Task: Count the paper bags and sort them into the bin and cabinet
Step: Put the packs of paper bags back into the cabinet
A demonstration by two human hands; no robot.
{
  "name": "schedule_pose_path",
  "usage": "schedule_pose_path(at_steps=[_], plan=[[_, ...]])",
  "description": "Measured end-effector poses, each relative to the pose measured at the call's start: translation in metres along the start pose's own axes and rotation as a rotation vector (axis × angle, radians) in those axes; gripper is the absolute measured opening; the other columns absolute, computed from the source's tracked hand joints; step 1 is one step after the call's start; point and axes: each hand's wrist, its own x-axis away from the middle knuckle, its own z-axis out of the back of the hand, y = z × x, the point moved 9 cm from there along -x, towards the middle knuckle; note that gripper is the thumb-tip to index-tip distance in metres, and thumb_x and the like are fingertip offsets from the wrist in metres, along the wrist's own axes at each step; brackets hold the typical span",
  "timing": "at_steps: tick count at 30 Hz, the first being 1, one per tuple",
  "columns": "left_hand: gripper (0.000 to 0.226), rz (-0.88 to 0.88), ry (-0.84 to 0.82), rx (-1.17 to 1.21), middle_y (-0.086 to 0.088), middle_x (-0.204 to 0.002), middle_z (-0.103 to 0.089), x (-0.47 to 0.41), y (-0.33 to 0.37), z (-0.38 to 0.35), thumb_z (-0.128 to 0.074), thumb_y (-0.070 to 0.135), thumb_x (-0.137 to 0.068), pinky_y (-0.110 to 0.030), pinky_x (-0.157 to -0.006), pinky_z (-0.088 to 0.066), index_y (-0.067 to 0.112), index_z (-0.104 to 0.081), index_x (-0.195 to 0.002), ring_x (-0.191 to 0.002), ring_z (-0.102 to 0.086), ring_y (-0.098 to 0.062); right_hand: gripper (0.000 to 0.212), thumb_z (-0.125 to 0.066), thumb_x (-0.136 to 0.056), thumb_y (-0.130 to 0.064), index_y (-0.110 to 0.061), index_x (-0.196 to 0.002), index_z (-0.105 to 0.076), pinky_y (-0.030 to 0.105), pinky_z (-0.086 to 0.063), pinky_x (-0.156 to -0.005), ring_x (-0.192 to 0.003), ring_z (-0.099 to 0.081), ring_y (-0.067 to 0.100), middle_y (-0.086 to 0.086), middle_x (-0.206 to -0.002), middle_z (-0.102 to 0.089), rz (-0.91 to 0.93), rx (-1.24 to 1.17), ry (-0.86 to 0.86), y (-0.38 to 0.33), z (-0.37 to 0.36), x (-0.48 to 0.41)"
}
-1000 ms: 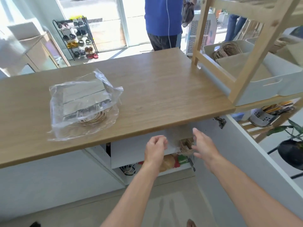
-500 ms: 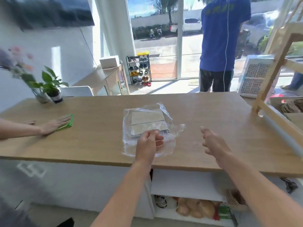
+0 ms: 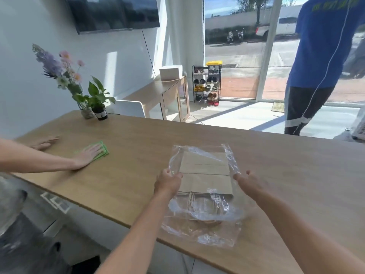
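A flat stack of brown paper bags (image 3: pixel 205 175) with rope handles lies inside a clear plastic wrapper (image 3: pixel 201 226) on the wooden counter (image 3: pixel 286 175), near its front edge. My left hand (image 3: pixel 167 182) pinches the wrapper's left edge beside the bags. On the other side, my right hand (image 3: pixel 248 181) hovers with fingers spread, its fingertips at the wrapper's right edge; whether it touches is unclear. The bin and cabinet are out of view.
Another person's hand (image 3: pixel 87 155) presses a green cloth (image 3: pixel 100 150) on the counter's left part, their other hand (image 3: pixel 45 143) flat beside it. A vase of flowers (image 3: pixel 65 80) and a potted plant (image 3: pixel 99 103) stand at the far left corner. A person in blue (image 3: pixel 320 62) stands beyond the counter.
My view rose from the open cabinet under the counter to the countertop. Both hands came up from below and reached the wrapped bags; my left hand took hold of the wrapper.
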Motion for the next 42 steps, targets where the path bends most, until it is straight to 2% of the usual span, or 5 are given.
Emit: schedule_pose_path(at_steps=[19, 22, 28, 34, 42], plan=[[0.037, 0.181, -0.209, 0.154, -0.016, -0.092, -0.073, -0.065, -0.031, -0.043, -0.075, 0.015, -0.075, -0.041, -0.078, -0.059, -0.002, -0.067, -0.106, -0.081, -0.071, -0.029, 0.018, -0.064, -0.083, -0.011, -0.004, -0.070, -0.054, 0.026, -0.033, -0.045, -0.048, -0.042, 0.021, 0.011, -0.062, -0.046, -0.191, -0.152, -0.166, 0.035, -0.058, -0.067], [0.071, 0.124, -0.241, 0.228, -0.018, -0.097, -0.073, -0.084, -0.048, -0.055, -0.078, 0.029, -0.047, -0.053, -0.081, -0.058, -0.001, -0.065, -0.110, -0.088, -0.072, -0.033, 0.007, -0.058, -0.087, -0.009, -0.003, -0.082, -0.059, 0.023, -0.035, -0.046, -0.051, -0.048, 0.022, 0.010, -0.064, -0.052, -0.153, -0.249, -0.164, 0.032, -0.054, -0.046], [0.014, -0.054, -0.330, 0.308, -0.022, -0.097, -0.069, 0.006, 0.001, -0.036, -0.073, 0.004, -0.079, -0.050, -0.088, -0.055, 0.009, -0.061, -0.084, -0.086, -0.067, -0.032, 0.016, -0.055, -0.086, 0.004, -0.010, -0.077, -0.055, 0.020, -0.042, -0.046, -0.057, -0.054, 0.021, 0.013, -0.078, -0.059, -0.116, -0.373, -0.054, 0.038, -0.020, 0.028], [0.012, -0.172, -0.388, 0.318, -0.017, -0.089, -0.065, 0.070, 0.009, -0.018, -0.066, 0.005, -0.078, -0.029, -0.055, -0.051, 0.005, -0.056, -0.084, -0.059, -0.060, -0.018, 0.044, -0.070, -0.069, -0.014, -0.012, -0.107, -0.047, 0.041, -0.058, -0.063, -0.082, -0.065, 0.029, 0.013, -0.099, -0.062, -0.104, -0.393, 0.163, 0.053, 0.022, 0.108], [0.066, -0.257, -0.575, 0.319, -0.003, -0.095, -0.053, 0.183, 0.012, -0.031, -0.054, -0.009, -0.084, -0.015, -0.032, -0.037, 0.015, -0.029, -0.141, -0.067, -0.053, -0.016, 0.055, -0.067, -0.081, -0.012, -0.003, -0.126, -0.036, 0.034, -0.050, -0.077, -0.089, -0.052, 0.024, 0.004, -0.095, -0.050, -0.155, -0.294, 0.421, 0.104, 0.075, 0.209]])
